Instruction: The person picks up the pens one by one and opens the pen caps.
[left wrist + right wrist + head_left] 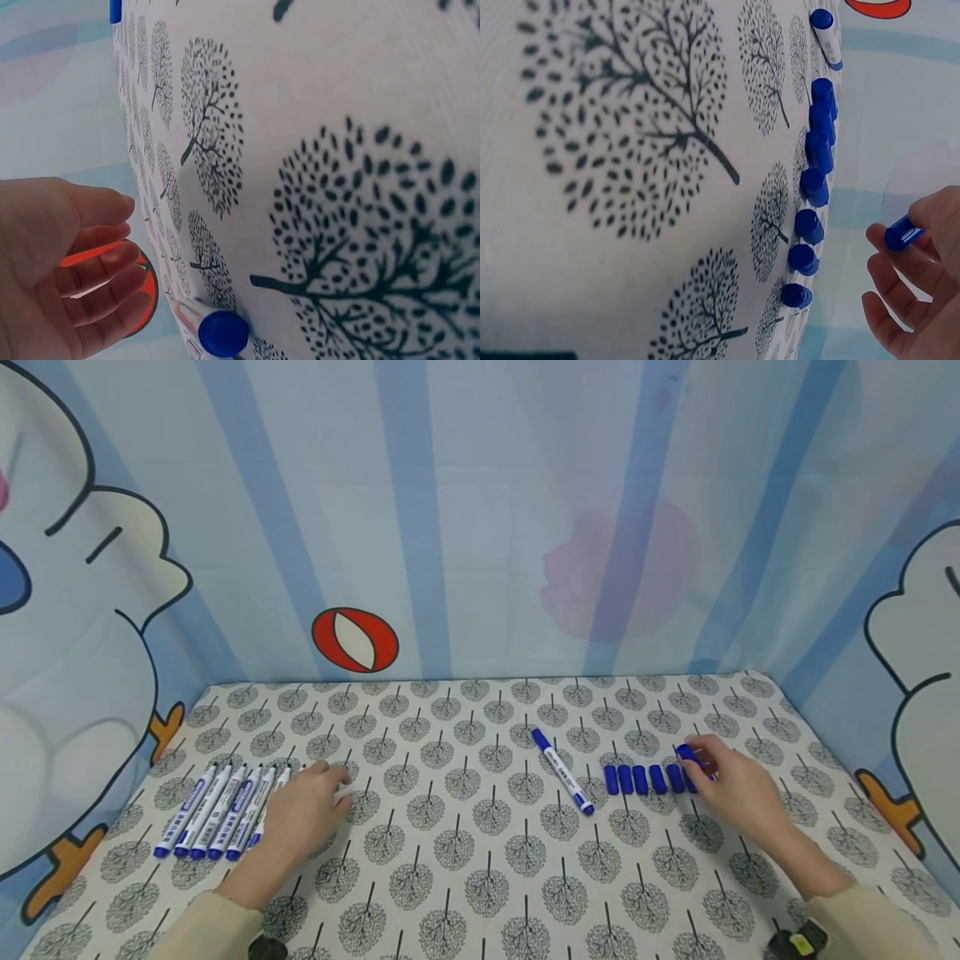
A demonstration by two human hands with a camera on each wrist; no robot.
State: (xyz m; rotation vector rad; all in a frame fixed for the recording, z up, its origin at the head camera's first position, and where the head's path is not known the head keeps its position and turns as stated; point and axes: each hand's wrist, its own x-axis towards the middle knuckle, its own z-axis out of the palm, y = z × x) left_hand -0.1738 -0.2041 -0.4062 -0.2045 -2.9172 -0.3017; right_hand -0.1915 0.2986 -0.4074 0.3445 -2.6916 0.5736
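The right hand (738,785) pinches a blue marker cap (687,753) between thumb and fingertips, lifted just off the cloth at the far right end of the row of blue caps (648,778); the right wrist view shows the cap (902,233) clear of the surface, the other fingers loosely curled beneath it. The row lies at about four o'clock from the middle of the tree-print tablecloth (480,860), caps side by side and nearly touching.

At the left, around eight o'clock, the left hand (303,810) rests over the near end of a row of uncapped white markers (217,810). A white barrel seems to poke out past its fingertips, so it may be closing on one marker, though the head view does not settle that; in the left wrist view the fingers (97,274) are gently bent and slightly apart, with one marker's blue end (223,332) just below them and untouched.

Between the hands, just left of the caps, a single capped marker (563,771) lies slantwise, blue at both ends.

By the look of it, the step in hand is fetching a cap and a bare marker to be joined. The next move likely calls for a firm grip on one barrel, bringing both hands toward the middle, lining the cap's open end with the tip, and pressing it home.
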